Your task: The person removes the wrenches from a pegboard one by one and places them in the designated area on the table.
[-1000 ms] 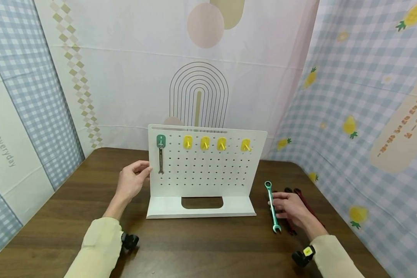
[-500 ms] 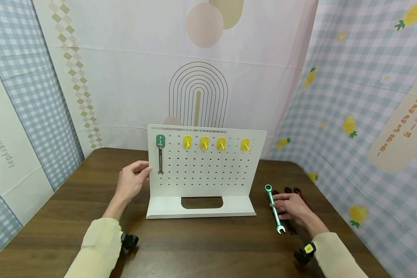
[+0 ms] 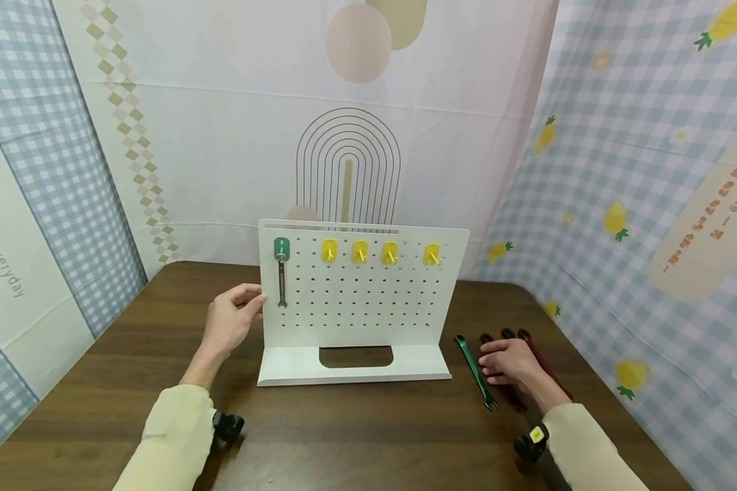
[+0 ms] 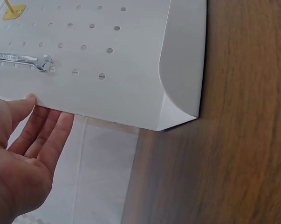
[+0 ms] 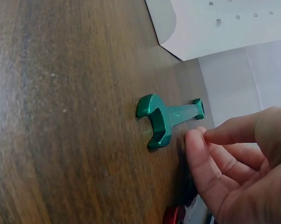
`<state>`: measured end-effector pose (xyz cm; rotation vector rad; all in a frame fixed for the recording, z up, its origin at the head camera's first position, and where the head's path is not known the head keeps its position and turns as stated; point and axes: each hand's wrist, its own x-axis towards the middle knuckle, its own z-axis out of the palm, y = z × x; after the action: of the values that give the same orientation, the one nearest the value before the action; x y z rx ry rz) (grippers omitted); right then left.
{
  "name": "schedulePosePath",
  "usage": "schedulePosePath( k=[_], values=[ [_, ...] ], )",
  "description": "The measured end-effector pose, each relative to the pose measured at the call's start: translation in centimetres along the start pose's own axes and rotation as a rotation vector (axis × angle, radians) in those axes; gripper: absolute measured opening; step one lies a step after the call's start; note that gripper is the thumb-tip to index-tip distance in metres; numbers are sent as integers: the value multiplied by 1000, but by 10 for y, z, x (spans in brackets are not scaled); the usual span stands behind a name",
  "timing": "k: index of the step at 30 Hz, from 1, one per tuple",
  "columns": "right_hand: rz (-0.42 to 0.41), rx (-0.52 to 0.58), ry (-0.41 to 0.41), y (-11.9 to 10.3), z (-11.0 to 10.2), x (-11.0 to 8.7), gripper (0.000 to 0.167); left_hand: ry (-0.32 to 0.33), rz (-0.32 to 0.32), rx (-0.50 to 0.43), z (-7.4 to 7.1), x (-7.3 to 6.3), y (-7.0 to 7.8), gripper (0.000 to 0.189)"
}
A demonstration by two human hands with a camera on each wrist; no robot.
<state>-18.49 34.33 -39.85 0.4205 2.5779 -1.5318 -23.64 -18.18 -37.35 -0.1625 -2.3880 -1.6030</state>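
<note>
My left hand (image 3: 230, 320) pinches the left edge of a white pegboard stand (image 3: 356, 293), with the thumb at the front in the left wrist view. A silver wrench (image 3: 282, 283) hangs from the green hook (image 3: 281, 249) at the board's upper left. Right of the stand, a green combination wrench (image 3: 476, 372) lies slanted on the table, its open end toward me. Beside it, my right hand (image 3: 512, 361) has its fingers loosely bent around nothing; in the right wrist view the fingertips (image 5: 196, 140) are close to the wrench's shaft.
Several yellow hooks (image 3: 359, 252) line the board's top. Red-handled wrenches (image 3: 537, 354) and other dark ones lie under and behind my right hand on the brown table (image 3: 344, 436). Patterned cloths (image 3: 221, 136) hang behind and at both sides.
My right hand has let go of the green wrench, which has shifted left and now lies on the table. My left hand stays on the board's edge.
</note>
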Motion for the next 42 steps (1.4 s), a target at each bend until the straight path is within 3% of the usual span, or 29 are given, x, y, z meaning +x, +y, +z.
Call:
schedulePosePath(
  k=[7, 11, 25, 42],
  values=[
    [-30, -34, 62, -7, 3, -2, 34, 3, 3, -2, -2, 1, 0, 30],
    [-65, 12, 63, -16, 6, -3, 33, 6, 6, -5, -3, 0, -1, 30],
    [-134, 416, -160, -56, 18, -12, 46, 17, 2, -2, -3, 2, -2, 28],
    [-195, 530, -284, -90, 58, -21, 51, 6, 5, -16, 0, -1, -1, 28]
  ],
)
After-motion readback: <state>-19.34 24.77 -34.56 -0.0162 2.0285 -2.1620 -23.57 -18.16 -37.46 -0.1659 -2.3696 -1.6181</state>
